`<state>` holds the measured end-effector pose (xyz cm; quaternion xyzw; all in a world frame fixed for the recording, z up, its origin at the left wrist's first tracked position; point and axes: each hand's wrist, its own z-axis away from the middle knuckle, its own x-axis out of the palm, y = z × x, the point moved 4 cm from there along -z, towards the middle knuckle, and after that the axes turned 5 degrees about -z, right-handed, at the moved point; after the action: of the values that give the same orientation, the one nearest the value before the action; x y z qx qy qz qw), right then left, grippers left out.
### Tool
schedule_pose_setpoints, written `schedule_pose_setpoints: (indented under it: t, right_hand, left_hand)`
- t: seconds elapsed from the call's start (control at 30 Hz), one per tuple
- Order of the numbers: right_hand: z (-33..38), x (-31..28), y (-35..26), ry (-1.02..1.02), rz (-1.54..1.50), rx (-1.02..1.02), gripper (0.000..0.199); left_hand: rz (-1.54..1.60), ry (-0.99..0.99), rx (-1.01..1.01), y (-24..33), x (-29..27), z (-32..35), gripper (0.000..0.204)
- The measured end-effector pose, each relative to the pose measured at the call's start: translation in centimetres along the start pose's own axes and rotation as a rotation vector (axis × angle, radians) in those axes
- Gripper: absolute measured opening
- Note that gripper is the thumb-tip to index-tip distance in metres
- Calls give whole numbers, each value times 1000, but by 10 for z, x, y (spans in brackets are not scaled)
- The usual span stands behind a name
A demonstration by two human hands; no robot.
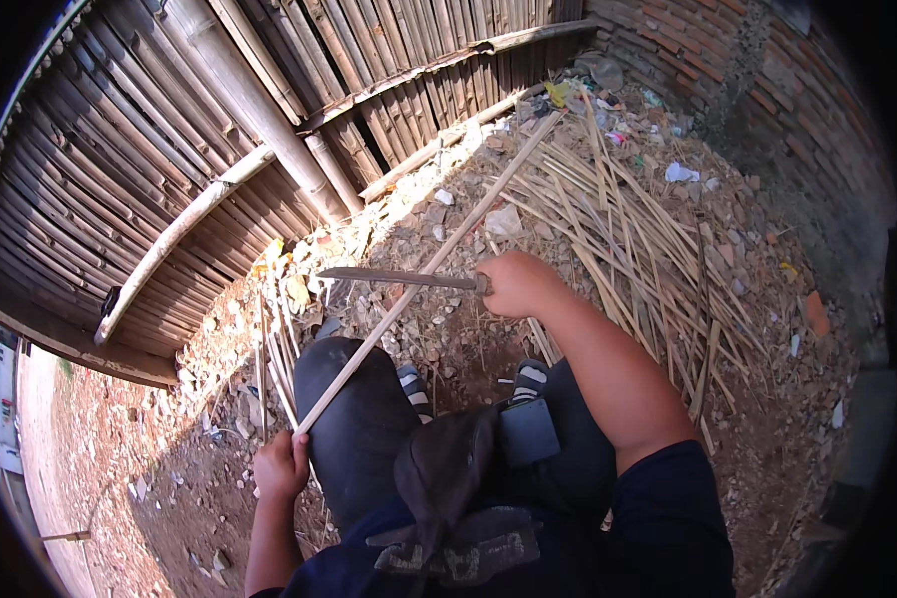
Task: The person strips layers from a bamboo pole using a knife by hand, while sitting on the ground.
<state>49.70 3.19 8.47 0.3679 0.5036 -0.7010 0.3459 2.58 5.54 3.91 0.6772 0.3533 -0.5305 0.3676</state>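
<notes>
My left hand [282, 464] is closed round the near end of a long pale bamboo strip [465, 226]. The strip slants up and away to the right, passing over my left knee. In my right hand [516, 283] is the handle of a machete [401, 277], its dark blade pointing left. The blade crosses the strip at about its middle; I cannot tell whether they touch. Beyond my right hand lies a loose pile of split bamboo strips [633, 249] on the ground. A few more strips [278, 349] lie beside my left knee.
A bamboo wall [219, 100] with thick poles stands at the far left. A brick wall [767, 90] rises at the far right. Stones, dry scraps and litter, including a white crumpled piece [681, 172], cover the ground. A dark flat box [529, 432] rests by my right thigh.
</notes>
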Motion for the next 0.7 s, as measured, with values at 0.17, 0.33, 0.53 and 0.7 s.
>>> schedule_pose_setpoints:
  t: [0.17,0.33,0.53,0.7]
  right_hand:
    - [-10,-6,39,185,-111,71,28]
    - [5,2,6,65,17,34,29]
    - [-16,3,43,75,-122,123,32]
    - [-8,5,28,101,-99,98,32]
  left_hand:
    - [-3,13,3,2,-2,-7,39]
    - [-18,-30,-5,2,-10,2,39]
    - [32,-58,-2,8,-5,1,39]
    - [-38,-43,-1,12,-13,3,37]
